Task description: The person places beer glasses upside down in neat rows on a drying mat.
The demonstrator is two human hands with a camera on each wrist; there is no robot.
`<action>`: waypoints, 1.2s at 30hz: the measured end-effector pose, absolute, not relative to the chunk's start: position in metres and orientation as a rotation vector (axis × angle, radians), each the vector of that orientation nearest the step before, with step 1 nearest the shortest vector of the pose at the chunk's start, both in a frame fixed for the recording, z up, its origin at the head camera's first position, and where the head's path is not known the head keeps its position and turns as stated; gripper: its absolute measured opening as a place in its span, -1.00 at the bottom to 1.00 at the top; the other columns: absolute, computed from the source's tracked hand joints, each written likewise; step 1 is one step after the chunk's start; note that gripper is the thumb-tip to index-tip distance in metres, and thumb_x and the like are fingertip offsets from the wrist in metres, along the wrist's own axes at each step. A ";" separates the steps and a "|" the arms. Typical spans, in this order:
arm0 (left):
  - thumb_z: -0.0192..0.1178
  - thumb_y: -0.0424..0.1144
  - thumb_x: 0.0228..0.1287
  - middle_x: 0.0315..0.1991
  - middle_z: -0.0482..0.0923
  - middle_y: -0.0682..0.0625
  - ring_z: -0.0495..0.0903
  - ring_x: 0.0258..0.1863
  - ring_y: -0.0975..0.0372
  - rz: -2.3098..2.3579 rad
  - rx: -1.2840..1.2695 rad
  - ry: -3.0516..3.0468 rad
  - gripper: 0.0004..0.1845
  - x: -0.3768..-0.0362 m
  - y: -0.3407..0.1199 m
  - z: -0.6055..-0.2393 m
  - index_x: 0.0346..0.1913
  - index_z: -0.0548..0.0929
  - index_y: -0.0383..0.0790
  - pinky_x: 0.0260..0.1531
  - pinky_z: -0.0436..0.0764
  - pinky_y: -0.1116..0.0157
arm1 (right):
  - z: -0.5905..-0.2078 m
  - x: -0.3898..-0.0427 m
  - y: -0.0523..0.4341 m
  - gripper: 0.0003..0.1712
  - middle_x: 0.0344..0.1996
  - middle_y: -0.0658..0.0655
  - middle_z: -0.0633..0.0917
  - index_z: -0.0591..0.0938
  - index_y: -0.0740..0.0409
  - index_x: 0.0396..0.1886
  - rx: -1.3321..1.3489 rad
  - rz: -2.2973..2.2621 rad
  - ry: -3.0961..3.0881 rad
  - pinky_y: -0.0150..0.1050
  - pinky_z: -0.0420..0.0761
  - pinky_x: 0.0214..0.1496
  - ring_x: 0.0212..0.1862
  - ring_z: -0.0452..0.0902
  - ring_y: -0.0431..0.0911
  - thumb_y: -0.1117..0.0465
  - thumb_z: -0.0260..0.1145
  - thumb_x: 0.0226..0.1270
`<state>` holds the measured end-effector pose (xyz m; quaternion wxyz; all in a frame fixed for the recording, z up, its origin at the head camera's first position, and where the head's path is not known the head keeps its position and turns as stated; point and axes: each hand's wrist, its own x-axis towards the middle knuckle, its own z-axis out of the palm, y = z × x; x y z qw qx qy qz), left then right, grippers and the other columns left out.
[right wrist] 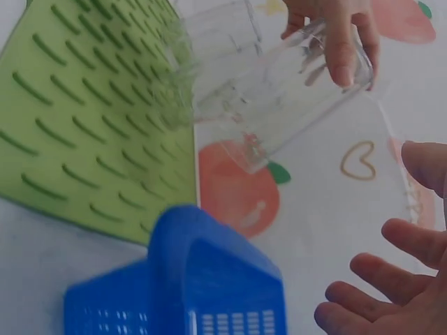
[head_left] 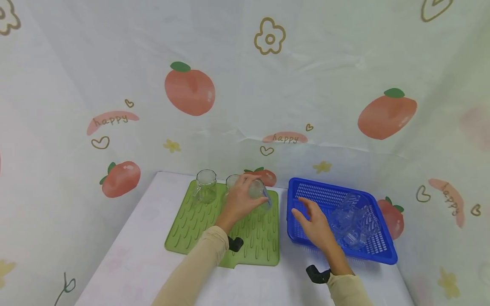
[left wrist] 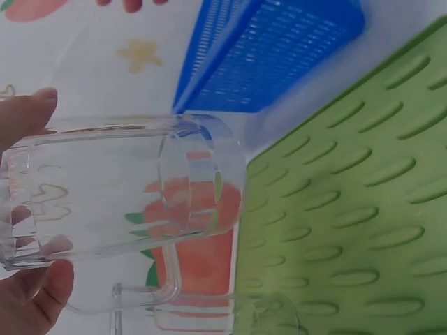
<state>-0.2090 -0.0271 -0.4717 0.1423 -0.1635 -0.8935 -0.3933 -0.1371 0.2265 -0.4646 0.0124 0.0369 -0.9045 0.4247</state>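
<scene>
From the head view, the left hand (head_left: 239, 199) grips a clear glass mug (head_left: 260, 193) over the far right part of the green drying mat (head_left: 191, 225), beside two more mugs (head_left: 206, 186); the right hand (head_left: 315, 225) hovers with fingers spread over the blue basket (head_left: 306, 187) just right of the mat. I judge the mug is being set down, which calls for righting it. The left wrist view shows the mug (left wrist: 119, 202) tilted, fingers (left wrist: 28, 293) round it. The right wrist view shows the right hand's fingers (right wrist: 391, 279) relaxed, holding nothing.
</scene>
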 end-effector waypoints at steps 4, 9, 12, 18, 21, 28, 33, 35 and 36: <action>0.54 0.08 0.08 0.26 0.45 0.04 0.57 0.19 0.09 -1.160 -0.538 -2.575 -0.28 -0.214 -0.018 -0.475 0.32 0.52 0.11 0.10 0.67 0.04 | -0.462 -0.135 0.238 -0.21 0.50 0.34 0.33 0.28 0.18 0.54 0.096 1.266 -2.831 0.30 0.33 0.51 0.53 0.23 0.32 -0.17 0.17 0.54; 0.53 0.12 0.09 0.30 0.44 0.02 0.58 0.20 0.07 -1.125 -0.567 -2.626 -0.25 -0.222 -0.008 -0.481 0.36 0.49 0.17 0.09 0.68 0.03 | -0.459 -0.134 0.251 -0.24 0.49 0.36 0.32 0.28 0.19 0.54 0.106 1.176 -2.834 0.37 0.34 0.46 0.51 0.23 0.33 -0.15 0.15 0.57; 0.54 0.13 0.07 0.32 0.47 0.04 0.60 0.21 0.08 -1.061 -0.598 -2.660 -0.23 -0.227 -0.003 -0.483 0.37 0.49 0.17 0.11 0.68 0.04 | -0.459 -0.134 0.258 -0.25 0.50 0.38 0.31 0.28 0.21 0.54 0.107 1.130 -2.836 0.40 0.29 0.46 0.52 0.20 0.34 -0.13 0.14 0.58; 0.59 0.06 0.01 0.36 0.49 -0.01 0.60 0.23 0.03 -0.936 -0.679 -2.677 -0.19 -0.234 0.010 -0.490 0.37 0.53 0.04 0.22 0.62 0.01 | -0.458 -0.133 0.268 -0.25 0.50 0.39 0.30 0.27 0.23 0.54 0.097 1.096 -2.839 0.42 0.27 0.45 0.53 0.17 0.36 -0.13 0.14 0.58; 0.61 0.01 0.00 0.39 0.48 -0.07 0.54 0.31 0.02 -0.907 -0.699 -2.672 -0.18 -0.236 0.015 -0.494 0.37 0.54 -0.04 0.29 0.58 0.01 | -0.456 -0.132 0.269 -0.25 0.49 0.40 0.30 0.28 0.24 0.53 0.099 1.096 -2.836 0.42 0.27 0.45 0.52 0.18 0.36 -0.11 0.15 0.58; 0.57 -0.11 0.09 0.44 0.41 -0.08 0.38 0.41 -0.02 -0.912 -0.666 -2.707 -0.24 -0.240 0.019 -0.502 0.39 0.53 -0.10 0.36 0.53 0.05 | -0.453 -0.129 0.272 -0.29 0.48 0.42 0.30 0.30 0.25 0.51 0.103 1.079 -2.831 0.44 0.26 0.45 0.52 0.17 0.37 -0.07 0.16 0.58; 0.55 -0.12 0.11 0.43 0.43 -0.10 0.39 0.35 -0.04 -0.904 -0.656 -2.698 -0.27 -0.245 0.021 -0.509 0.37 0.54 -0.06 0.31 0.56 0.07 | -0.455 -0.126 0.277 -0.29 0.49 0.43 0.29 0.30 0.24 0.51 0.079 1.058 -2.847 0.46 0.27 0.43 0.51 0.17 0.40 -0.09 0.14 0.59; 0.55 -0.13 0.10 0.42 0.45 -0.12 0.40 0.33 -0.06 -0.905 -0.664 -2.682 -0.28 -0.246 0.022 -0.511 0.36 0.55 -0.08 0.31 0.55 0.05 | -0.457 -0.125 0.278 -0.28 0.49 0.43 0.29 0.30 0.24 0.51 0.072 1.063 -2.848 0.47 0.28 0.42 0.51 0.17 0.40 -0.10 0.14 0.58; 0.56 -0.14 0.09 0.41 0.45 -0.14 0.41 0.33 -0.07 -0.900 -0.671 -2.673 -0.28 -0.247 0.023 -0.513 0.35 0.56 -0.10 0.31 0.54 0.04 | -0.457 -0.125 0.279 -0.28 0.49 0.43 0.29 0.30 0.24 0.51 0.071 1.068 -2.845 0.46 0.28 0.41 0.51 0.17 0.40 -0.11 0.15 0.58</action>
